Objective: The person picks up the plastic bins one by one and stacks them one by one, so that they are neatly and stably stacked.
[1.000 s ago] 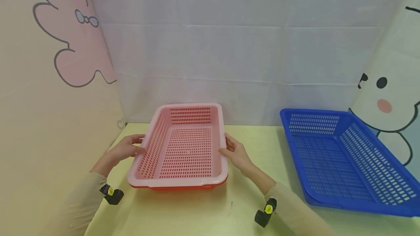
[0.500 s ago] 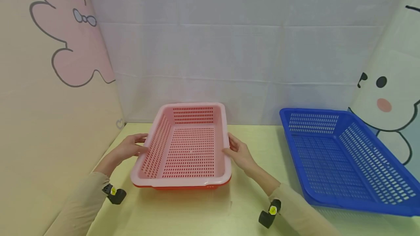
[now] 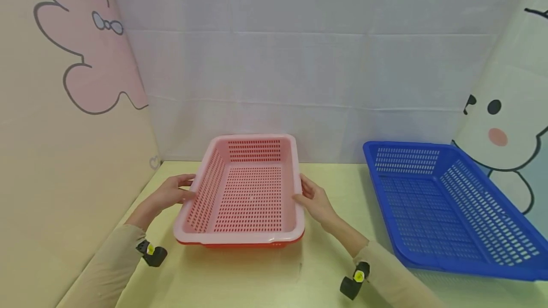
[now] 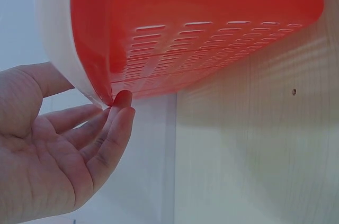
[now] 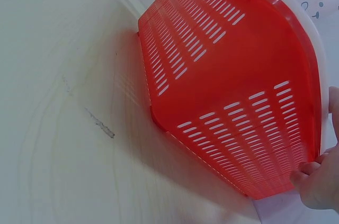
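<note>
A pink plastic basket [image 3: 252, 196] sits nested in a red basket [image 5: 233, 75], whose rim shows just under the pink one in the head view. My left hand [image 3: 171, 192] grips both rims at the left side, thumb over the top and fingers curled beneath, as the left wrist view shows. On the opposite side my right hand [image 3: 316, 203] pinches the rims, its thumb lying on the pink edge. Slotted walls of the red basket fill both wrist views. Nothing lies inside the pink basket.
A larger blue basket [image 3: 396, 222] stands at the right of the pale yellow table [image 3: 239, 279]. White cloth [image 3: 274, 70] hangs behind, and a printed side curtain [image 3: 77, 165] borders the left. A dark scuff [image 5: 99, 124] marks the tabletop.
Both hands and the nested baskets have shifted slightly right in the head view, mostly during the first half second. The grip looks the same throughout.
</note>
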The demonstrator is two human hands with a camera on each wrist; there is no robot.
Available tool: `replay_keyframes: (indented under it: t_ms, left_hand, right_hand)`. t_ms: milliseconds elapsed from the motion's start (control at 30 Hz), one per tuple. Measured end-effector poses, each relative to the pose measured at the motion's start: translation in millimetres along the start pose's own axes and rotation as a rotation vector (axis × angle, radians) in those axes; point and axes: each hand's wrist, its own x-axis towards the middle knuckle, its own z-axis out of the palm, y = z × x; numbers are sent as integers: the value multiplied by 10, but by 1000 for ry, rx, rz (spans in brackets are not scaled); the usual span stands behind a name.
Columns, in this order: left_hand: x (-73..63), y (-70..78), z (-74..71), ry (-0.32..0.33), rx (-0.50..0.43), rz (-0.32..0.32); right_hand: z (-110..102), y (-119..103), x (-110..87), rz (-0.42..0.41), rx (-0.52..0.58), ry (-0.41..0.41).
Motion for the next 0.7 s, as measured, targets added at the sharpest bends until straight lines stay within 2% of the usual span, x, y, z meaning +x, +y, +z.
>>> replay_keyframes:
  t_ms: [700]
  left_hand:
    - [80, 57, 78, 2, 9, -9]
  right_hand:
    - [-104, 5, -59, -5, -3, 16]
